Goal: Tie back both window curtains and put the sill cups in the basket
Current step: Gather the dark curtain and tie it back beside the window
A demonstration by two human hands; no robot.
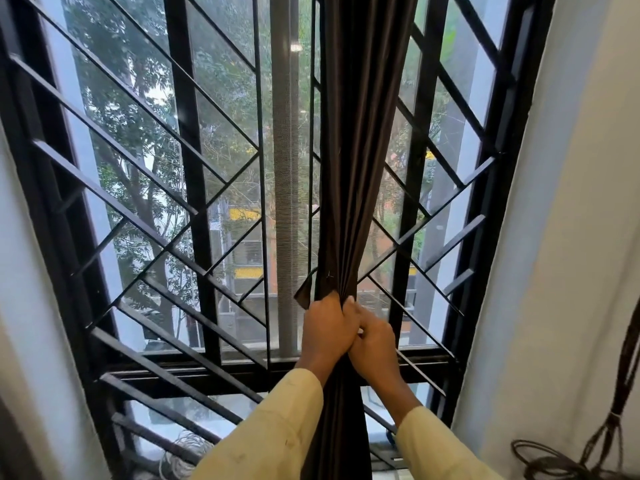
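A dark brown curtain (349, 161) hangs bunched into a narrow column in front of the window, right of centre. My left hand (329, 327) grips the gathered folds from the left at about sill height. My right hand (375, 344) grips the same bunch from the right, pressed against the left hand. A small flap of fabric (304, 292) sticks out just above my left hand. Below my hands the curtain falls between my two sleeves. No cups, basket or second curtain are in view.
A black metal window grille (194, 188) with diagonal bars spans the window, trees and buildings behind. White walls flank it on both sides. Dark cords (620, 403) hang on the right wall and coil at the lower right. A wire coil (183, 452) lies at the bottom left.
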